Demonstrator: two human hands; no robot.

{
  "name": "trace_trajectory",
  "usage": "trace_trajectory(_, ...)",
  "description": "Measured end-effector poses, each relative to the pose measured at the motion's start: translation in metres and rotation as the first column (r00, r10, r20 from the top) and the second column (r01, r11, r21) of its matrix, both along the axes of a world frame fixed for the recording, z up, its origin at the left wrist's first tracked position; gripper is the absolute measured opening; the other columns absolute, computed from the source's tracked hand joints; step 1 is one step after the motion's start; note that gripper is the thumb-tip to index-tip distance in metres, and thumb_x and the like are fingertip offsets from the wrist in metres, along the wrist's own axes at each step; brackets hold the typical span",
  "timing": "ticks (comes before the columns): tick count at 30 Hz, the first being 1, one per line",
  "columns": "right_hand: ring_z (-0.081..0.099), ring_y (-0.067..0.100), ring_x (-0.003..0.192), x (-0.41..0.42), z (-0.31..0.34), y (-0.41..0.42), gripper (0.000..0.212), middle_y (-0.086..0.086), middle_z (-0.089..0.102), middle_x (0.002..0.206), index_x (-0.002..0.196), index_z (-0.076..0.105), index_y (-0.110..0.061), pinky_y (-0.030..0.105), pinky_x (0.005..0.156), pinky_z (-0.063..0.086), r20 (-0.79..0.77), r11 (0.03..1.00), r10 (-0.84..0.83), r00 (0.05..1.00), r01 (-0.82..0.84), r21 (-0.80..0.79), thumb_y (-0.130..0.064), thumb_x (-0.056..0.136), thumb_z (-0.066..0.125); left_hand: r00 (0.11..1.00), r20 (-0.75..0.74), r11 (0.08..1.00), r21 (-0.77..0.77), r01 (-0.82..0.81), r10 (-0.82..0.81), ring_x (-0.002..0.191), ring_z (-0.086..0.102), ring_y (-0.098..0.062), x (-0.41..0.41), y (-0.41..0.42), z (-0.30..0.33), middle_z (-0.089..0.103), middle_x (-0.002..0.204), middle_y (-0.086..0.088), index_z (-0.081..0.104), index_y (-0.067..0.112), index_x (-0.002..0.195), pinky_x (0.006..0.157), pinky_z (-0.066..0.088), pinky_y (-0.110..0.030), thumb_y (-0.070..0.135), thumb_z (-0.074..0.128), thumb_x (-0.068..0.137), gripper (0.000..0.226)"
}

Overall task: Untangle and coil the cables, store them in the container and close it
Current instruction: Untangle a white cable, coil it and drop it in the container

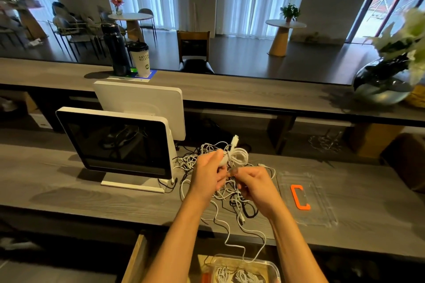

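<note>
**A:** What's in your hands rn?

**Me:** My left hand [210, 173] grips a partly coiled white cable [238, 156], fingers curled round the loops, thumb on top. One white connector end sticks up above the coil. My right hand [257, 188] is just beside it, fingers curled, pinching a strand of the same white cable near my left fingertips. Both hands are held above the desk [69, 193], close together but not quite touching.

**A:** And the rest of the cables?

**Me:** A tangled pile of cables [227, 193] lies on the desk under my hands, mostly white w/ a black one mixed in. It spreads from the monitor's base over to near the lid. A couple of white strands hang over the desk's front edge, down toward the container.

**A:** Where's the container?

**Me:** Clear plastic container [271, 267], below the desk edge at the bottom of view, between my forearms, open. A few white coiled cables [239, 277] already lie inside. Something orange shows at its left side, can't tell what. Its clear lid [322, 211] lies flat on the desk, right of the pile, w/ an orange clip [299, 197] on it.

**A:** Other stuff?

**Me:** White-framed monitor [119, 142] left of the pile, screen dark. On the raised counter behind: dark bottle [116, 50] and paper coffee cup [140, 58] side by side, and a round glass vase [381, 85] w/ flowers far right.
</note>
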State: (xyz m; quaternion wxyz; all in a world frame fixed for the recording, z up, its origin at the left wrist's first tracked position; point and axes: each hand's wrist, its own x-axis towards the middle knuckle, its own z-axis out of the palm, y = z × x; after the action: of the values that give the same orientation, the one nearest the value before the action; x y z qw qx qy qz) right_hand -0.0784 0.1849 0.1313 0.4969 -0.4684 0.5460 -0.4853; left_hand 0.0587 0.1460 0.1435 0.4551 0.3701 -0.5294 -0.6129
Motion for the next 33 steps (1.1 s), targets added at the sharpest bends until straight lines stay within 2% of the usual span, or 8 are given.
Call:
trace_trajectory(3, 0.030, 0.008, 0.046, 0.006, 0.002, 0.003, 0.030, -0.001, 0.040, 0.050, 0.082, 0.074, 0.003, 0.021, 0.045, 0.024, -0.196, 0.995, 0.064, 0.978, -0.079, -0.067, -0.018, 0.098, 0.059, 0.958, 0.205, 0.978, 0.024, -0.208, 0.199, 0.043, 0.032, -0.013, -0.006, -0.007, -0.005, 0.037, 0.048, 0.005, 0.049, 0.015, 0.065, 0.044, 0.026, -0.024, 0.027, 0.043, 0.104, 0.041)
trace_trajectory(6, 0.035, 0.008, 0.048, 0.006, 0.006, 0.006, 0.034, -0.001, 0.045, 0.053, 0.081, 0.071, 0.002, 0.022, 0.050, 0.030, -0.494, 0.976, 0.121, 0.861, -0.195, -0.101, -0.025, 0.099, 0.059, 0.830, 0.467, 0.953, -0.142, -0.269, 0.304, 0.054, 0.043, -0.026, -0.003, -0.014, -0.008, 0.047, 0.053, -0.008, 0.045, 0.014, 0.057, 0.055, 0.032, -0.036, 0.026, 0.046, 0.101, 0.046)
trace_trajectory(10, 0.055, 0.010, 0.070, -0.001, 0.018, 0.006, 0.016, -0.004, 0.061, 0.080, 0.089, 0.068, -0.018, 0.027, 0.067, 0.047, -0.850, 0.934, 0.142, 0.508, -0.352, -0.055, -0.017, 0.099, 0.055, 0.678, 0.673, 0.951, -0.275, -0.142, 0.295, 0.055, 0.039, -0.023, 0.002, -0.020, -0.009, 0.042, 0.055, -0.007, 0.035, 0.013, 0.053, 0.057, 0.023, -0.039, 0.026, 0.047, 0.101, 0.051)
trace_trajectory(15, 0.053, 0.008, 0.082, -0.013, 0.027, 0.010, 0.013, -0.010, 0.058, 0.089, 0.102, 0.069, -0.022, 0.026, 0.070, 0.046, -0.882, 0.932, -0.105, 0.459, -0.264, -0.248, -0.017, 0.097, 0.059, 0.607, 0.793, 0.980, -0.155, 0.124, 0.049, 0.059, 0.043, -0.022, 0.009, -0.026, 0.000, 0.047, 0.061, -0.005, 0.042, 0.013, 0.058, 0.060, 0.029, -0.036, 0.032, 0.045, 0.102, 0.048)
trace_trajectory(20, 0.055, 0.000, 0.102, -0.022, 0.023, 0.013, 0.018, -0.016, 0.065, 0.103, 0.100, 0.073, -0.023, 0.016, 0.084, 0.045, -0.755, 0.883, -0.185, 0.630, -0.231, -0.409, -0.032, 0.097, 0.058, 0.545, 0.808, 0.920, -0.010, 0.392, -0.224, 0.041, 0.044, -0.011, 0.019, -0.020, 0.028, 0.050, 0.053, 0.002, 0.051, 0.014, 0.065, 0.059, 0.040, -0.030, 0.034, 0.043, 0.103, 0.043)
trace_trajectory(23, 0.064, 0.008, 0.075, -0.020, 0.023, 0.015, 0.016, -0.011, 0.069, 0.078, 0.091, 0.071, -0.023, 0.027, 0.068, 0.051, -0.607, 0.936, -0.054, 0.793, -0.171, -0.307, -0.022, 0.100, 0.057, 0.572, 0.793, 0.867, -0.119, 0.485, -0.211, 0.039, 0.044, -0.007, 0.025, -0.012, 0.039, 0.049, 0.052, 0.004, 0.051, 0.012, 0.069, 0.055, 0.043, -0.032, 0.033, 0.040, 0.105, 0.043)
trace_trajectory(26, 0.066, 0.019, 0.065, -0.019, 0.027, 0.016, 0.019, 0.008, 0.070, 0.072, 0.086, 0.072, -0.008, 0.029, 0.060, 0.053, -0.259, 0.971, 0.031, 0.965, -0.090, -0.222, -0.006, 0.097, 0.058, 0.603, 0.779, 0.818, -0.229, 0.527, -0.170, 0.048, 0.050, -0.009, 0.029, -0.006, 0.041, 0.054, 0.052, 0.005, 0.051, 0.021, 0.067, 0.063, 0.050, -0.036, 0.037, 0.041, 0.105, 0.042)
trace_trajectory(33, 0.064, 0.021, 0.074, -0.023, 0.027, 0.013, 0.018, 0.012, 0.067, 0.080, 0.079, 0.073, -0.005, 0.031, 0.066, 0.053, 0.186, 0.986, 0.156, 0.970, -0.162, 0.021, -0.023, 0.076, 0.073, 0.568, 0.821, 0.713, -0.432, 0.552, 0.058, 0.059, 0.054, -0.001, 0.032, -0.007, 0.037, 0.057, 0.059, 0.012, 0.046, 0.036, 0.064, 0.060, 0.034, -0.017, 0.050, 0.046, 0.100, 0.039)
